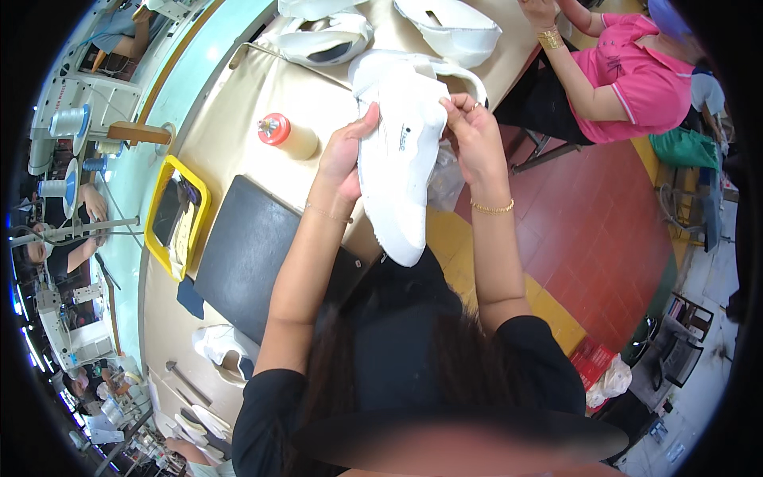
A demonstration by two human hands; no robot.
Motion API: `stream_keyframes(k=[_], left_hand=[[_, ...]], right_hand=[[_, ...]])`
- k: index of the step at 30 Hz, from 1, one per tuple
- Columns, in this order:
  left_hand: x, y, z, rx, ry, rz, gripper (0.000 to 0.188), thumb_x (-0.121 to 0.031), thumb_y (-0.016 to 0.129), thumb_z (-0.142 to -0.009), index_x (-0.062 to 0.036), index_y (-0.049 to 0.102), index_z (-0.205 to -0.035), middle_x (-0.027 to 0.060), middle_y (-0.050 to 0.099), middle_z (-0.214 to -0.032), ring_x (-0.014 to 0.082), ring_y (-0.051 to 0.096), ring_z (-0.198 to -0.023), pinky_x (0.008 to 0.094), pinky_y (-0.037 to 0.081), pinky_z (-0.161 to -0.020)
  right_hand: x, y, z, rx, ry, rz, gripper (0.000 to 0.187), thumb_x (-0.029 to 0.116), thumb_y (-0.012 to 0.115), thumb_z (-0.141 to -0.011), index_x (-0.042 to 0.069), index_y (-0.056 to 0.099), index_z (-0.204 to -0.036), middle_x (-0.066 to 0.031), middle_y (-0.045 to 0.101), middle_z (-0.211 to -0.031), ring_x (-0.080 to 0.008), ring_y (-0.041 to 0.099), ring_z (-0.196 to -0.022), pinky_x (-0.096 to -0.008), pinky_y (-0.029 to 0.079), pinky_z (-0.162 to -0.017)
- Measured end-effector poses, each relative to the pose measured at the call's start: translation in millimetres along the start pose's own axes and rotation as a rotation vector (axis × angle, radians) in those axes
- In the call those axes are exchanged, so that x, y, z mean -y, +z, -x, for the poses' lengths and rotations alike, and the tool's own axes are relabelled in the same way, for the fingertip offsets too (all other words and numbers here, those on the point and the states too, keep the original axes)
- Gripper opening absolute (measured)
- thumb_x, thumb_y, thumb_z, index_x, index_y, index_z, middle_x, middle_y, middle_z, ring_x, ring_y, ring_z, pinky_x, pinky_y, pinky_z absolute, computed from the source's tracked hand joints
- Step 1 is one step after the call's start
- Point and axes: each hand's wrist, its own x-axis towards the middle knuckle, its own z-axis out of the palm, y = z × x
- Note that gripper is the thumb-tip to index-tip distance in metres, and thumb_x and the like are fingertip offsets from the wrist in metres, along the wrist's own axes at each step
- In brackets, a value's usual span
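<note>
A white shoe upper (397, 179) hangs in front of me between both hands, toe pointing down toward my body. My left hand (348, 155) grips its left edge, thumb lying on the front and fingers hidden behind. At its upper right edge my right hand (474, 135) is closed, pinching the material between thumb and fingers. Just beyond lie more white uppers, one (327, 40) to the left and another (451, 30) to the right. A squat bottle with a red cap (276, 129) stands on the table left of my left hand.
A dark flat board (246, 250) lies beside my left forearm, with a yellow-rimmed basket (205, 207) farther left. Nearer are another white upper (222, 350) and a hammer (187, 381). A co-worker in a pink shirt (628, 75) is at the far right. Sewing machines line the left.
</note>
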Motion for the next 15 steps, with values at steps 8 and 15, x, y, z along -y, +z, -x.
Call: stream_keyframes(k=[8,15], left_hand=[[4.2,-1.6,3.4,-0.04,0.034,-0.047,0.046,-0.027,0.053,-0.103,0.0055,0.049,-0.135,0.0205,0.065,-0.125,0.0292,0.068,-0.11,0.0424,0.057,-0.093],[-1.0,-3.9,4.9,-0.035,0.011,-0.147,0.047,-0.028,0.054,-0.103,0.006,0.049,-0.135,0.0193,0.067,-0.121,0.028,0.07,-0.104,0.0406,0.059,-0.089]], right_hand=[[-0.1,3.1,8.3,0.02,-0.105,0.044,0.015,0.017,0.065,-0.099,0.002,0.059,-0.098,-0.0008,0.064,-0.081,-0.0074,0.057,-0.069,-0.0234,0.049,-0.065],[-3.7,-0.2,7.1,0.023,-0.09,0.024,0.015,0.015,0.065,-0.099,0.002,0.058,-0.098,-0.0016,0.064,-0.083,-0.008,0.058,-0.072,-0.0244,0.05,-0.068]])
